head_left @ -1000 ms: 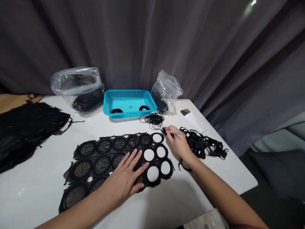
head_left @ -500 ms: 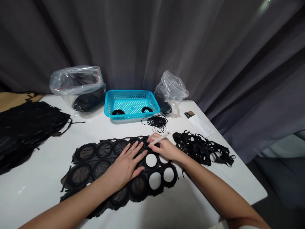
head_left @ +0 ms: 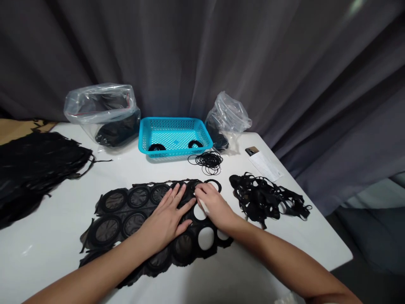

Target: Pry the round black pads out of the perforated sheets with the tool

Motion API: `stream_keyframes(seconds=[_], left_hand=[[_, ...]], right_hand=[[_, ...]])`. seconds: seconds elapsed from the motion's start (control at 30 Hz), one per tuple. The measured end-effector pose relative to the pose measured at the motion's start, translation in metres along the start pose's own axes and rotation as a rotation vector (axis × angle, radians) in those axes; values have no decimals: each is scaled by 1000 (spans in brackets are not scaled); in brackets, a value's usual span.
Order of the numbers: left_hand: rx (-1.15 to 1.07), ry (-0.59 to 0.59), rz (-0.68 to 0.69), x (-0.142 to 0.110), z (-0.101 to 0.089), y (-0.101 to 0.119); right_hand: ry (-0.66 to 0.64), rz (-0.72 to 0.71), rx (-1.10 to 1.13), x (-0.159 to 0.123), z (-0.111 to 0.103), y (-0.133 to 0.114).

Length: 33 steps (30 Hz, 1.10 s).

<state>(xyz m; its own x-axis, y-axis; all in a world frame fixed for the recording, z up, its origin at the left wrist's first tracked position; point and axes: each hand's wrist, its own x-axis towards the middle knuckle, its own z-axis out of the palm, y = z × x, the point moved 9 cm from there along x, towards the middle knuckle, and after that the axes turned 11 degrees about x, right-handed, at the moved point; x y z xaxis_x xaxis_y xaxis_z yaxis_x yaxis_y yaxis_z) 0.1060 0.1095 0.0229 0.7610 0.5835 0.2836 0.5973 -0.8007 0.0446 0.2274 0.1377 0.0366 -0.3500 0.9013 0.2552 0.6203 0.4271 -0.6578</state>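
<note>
Grey curtain (head_left: pixel 177 55) hung in deep folds behind everything. White desk (head_left: pixel 107 173) below it, glossy, carrying all the goods.

Largest item on the desk: a dark layered pile (head_left: pixel 34 169) at the far left, edges ragged, one thin strand trailing off it. Next, the black sheet (head_left: pixel 123 211), lying flat in front of the person, moulded with rows of round rings. Most rounds had a dark film inside; several at its right end were open, white desk showing through.

Big clear bag (head_left: pixel 101 109) stood behind, mouth gaping, dark contents at the bottom. Blue basket (head_left: pixel 176 153) just beside it, with black rings inside near its front wall. Black tangle (head_left: pixel 265 194) of holed scraps lay right of the sheet. Smaller clear bag (head_left: pixel 229 112), crumpled at the top, dark matter low inside, stood at the basket's right.

Left hand (head_left: pixel 167 217) rested palm down on the sheet, fingers spread wide, nothing held. Right hand (head_left: pixel 215 204) worked at the sheet's upper right part, fingers drawn in narrow around a slim pale tool (head_left: pixel 204 206), mostly covered by the hand; its tip I could not make out.

Smaller things: a heap of thin black loops (head_left: pixel 209 161) in front of the basket; white paper (head_left: pixel 265 166) partly over a phone-like object (head_left: pixel 252 150).
</note>
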Motion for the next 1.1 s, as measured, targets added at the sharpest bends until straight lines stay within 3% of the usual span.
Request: stream_keyframes(seconds=[0.13,0.23,0.3,0.43,0.53,0.73,1.1], left_hand=[[9,-28,-7,2,0,-1],[11,-41,8,0,-4,-4],[18,-35,2,-7,-10,-10],[58,-33,-22,-27,-18,-23],[74,-49,-2,-39,-18,-24],[68,-41,-1,-44,-15,-24],[49,-28,-26,-45,-12,-25]], right_hand=[[338,170,62,10,-63,34],[415,186,60,21,-89,35],[339,120,76,30,-76,19],[18,-72,179,39,-9,-23],[-160,-69,269,38,25,-33],[-241,9,368,39,29,-24],[-261,50,392,40,32,-21]])
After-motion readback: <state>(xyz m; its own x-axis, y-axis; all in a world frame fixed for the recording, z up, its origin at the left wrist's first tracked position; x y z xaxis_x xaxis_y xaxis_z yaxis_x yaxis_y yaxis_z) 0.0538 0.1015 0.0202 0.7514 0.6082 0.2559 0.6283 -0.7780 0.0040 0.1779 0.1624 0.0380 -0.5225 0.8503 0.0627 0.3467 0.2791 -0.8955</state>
